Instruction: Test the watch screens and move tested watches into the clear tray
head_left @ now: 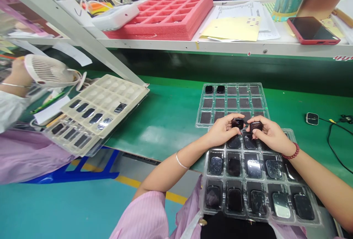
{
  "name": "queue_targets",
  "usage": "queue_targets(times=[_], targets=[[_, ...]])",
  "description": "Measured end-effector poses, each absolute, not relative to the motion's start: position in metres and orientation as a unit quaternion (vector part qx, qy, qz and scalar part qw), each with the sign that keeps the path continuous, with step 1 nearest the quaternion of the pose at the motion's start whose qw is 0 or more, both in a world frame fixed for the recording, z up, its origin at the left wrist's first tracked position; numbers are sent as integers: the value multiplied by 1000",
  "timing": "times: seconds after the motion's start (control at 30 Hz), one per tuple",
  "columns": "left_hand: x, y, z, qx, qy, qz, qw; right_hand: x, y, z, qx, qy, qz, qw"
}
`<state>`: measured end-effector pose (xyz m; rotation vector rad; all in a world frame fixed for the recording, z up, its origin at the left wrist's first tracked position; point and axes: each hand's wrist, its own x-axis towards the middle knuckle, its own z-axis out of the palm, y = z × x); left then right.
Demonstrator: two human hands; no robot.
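L hand [222, 130] pinches a small dark square piece [237, 123], thumb + fingertips clamped on its edges. R hand [271, 134] does the same w/ a 2nd dark square piece [256, 126], fingers also clamped on it. The 2 pieces are held close together, mid-bench, just above the far end of the near clear plastic tray [264, 220]. Near tray sits under both hands, w/ rows of dark glossy squares in its pockets, some reflecting light. Far clear plastic tray [231, 84] is just beyond, prob. touching or overlapping the near one. It has 2 dark squares [215, 89] in the far left pockets, dark flat pads in the others.

Red bead bracelet [291, 152] on R wrist, thin pale bangle [180, 161] on L wrist. Pink striped sleeve [150, 209] at near edge.

Both trays lie on green bench mat [171, 121]. To the right, a small square device [312, 118] w/ black cable [331, 147]. Far shelf [193, 46] holds red foam tray [162, 16], papers [237, 11], yellow folder [231, 28], phone in red case [313, 30].

Far left, a co-worker's hand [18, 73] is at a small white fan [48, 70], lilac sleeve [27, 158] below it. Beige tray [102, 110] w/ dark squares lies nearby, tilted up on a stack.
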<state>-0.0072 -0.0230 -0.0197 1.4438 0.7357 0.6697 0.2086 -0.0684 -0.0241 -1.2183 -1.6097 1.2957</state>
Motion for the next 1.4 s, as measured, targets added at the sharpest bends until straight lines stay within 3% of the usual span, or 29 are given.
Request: queue_targets(times=[1.4], targets=[[-7,-22,-23,622,325,309,642,209,-68,-20,-455,-637,507,359]])
